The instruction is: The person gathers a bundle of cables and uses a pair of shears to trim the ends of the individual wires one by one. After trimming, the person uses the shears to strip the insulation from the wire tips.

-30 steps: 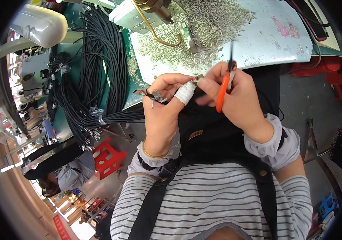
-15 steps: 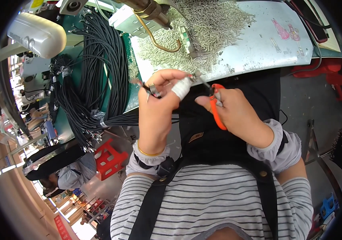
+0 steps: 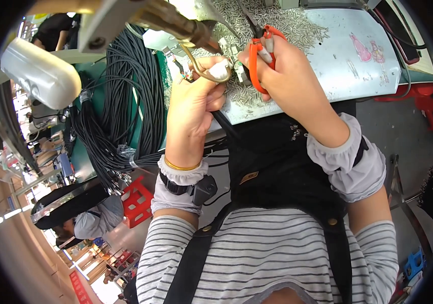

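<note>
My left hand (image 3: 188,109) is closed under the machine head, white tape round one finger. It grips a black cable (image 3: 222,121), which comes out below the palm. A metal-tipped wire end (image 3: 185,75) shows beside its fingers, blurred and partly hidden. In my right hand (image 3: 290,73) is a pair of orange-handled pliers (image 3: 253,66), their dark jaws pointing away from me over the pins. The right fingertips are close to a small green-and-metal fixture (image 3: 241,72) between the hands. Whatever the left fingertips pinch there is hidden.
A metal machine spindle (image 3: 176,23) and a bent brass tube (image 3: 192,60) hang close above my left hand. Small silvery pins (image 3: 302,33) lie heaped on the pale worktop (image 3: 328,76). Black cable bundles (image 3: 130,86) lie at left, near a white rounded housing (image 3: 42,73).
Both hands have moved forward from the table's front edge to the fixture under the spindle. The pliers have swung to point away from me, and the spindle appears larger and nearer.
</note>
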A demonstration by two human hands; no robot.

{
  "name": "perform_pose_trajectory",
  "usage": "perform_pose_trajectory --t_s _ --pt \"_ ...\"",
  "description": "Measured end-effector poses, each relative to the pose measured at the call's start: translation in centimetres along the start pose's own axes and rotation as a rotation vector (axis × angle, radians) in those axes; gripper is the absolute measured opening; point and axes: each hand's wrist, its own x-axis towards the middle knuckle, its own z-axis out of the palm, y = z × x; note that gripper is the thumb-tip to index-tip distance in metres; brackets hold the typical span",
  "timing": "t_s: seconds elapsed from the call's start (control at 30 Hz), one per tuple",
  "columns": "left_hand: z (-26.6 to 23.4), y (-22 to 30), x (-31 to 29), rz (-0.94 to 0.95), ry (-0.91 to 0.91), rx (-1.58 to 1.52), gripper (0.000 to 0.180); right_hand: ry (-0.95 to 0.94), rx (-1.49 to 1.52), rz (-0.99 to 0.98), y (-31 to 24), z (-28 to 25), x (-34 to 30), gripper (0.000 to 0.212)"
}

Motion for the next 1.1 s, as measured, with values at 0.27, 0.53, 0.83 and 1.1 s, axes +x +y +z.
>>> perform_pose_trajectory --t_s 0.27,0.53,0.83,1.1 --pt "-0.8 -0.4 0.0 0.013 -0.010 -0.040 0.010 0.006 -0.014 -0.064 0.7 0.3 0.1 0.015" --pt "-0.2 -0.1 -0.1 0.032 0.009 0.005 0.011 0.008 0.034 -0.046 0.5 0.3 -0.1 0.014" --pt "0.4 -0.7 -3.1 0.044 -0.034 -0.037 0.013 0.102 0.348 -0.018 -0.9 -1.2 -3.3 0.011" --pt "1.4 -2.3 -5.9 0.122 -0.156 0.277 0.018 0.098 -0.287 -0.441 -2.4 -0.9 -6.2 0.009"
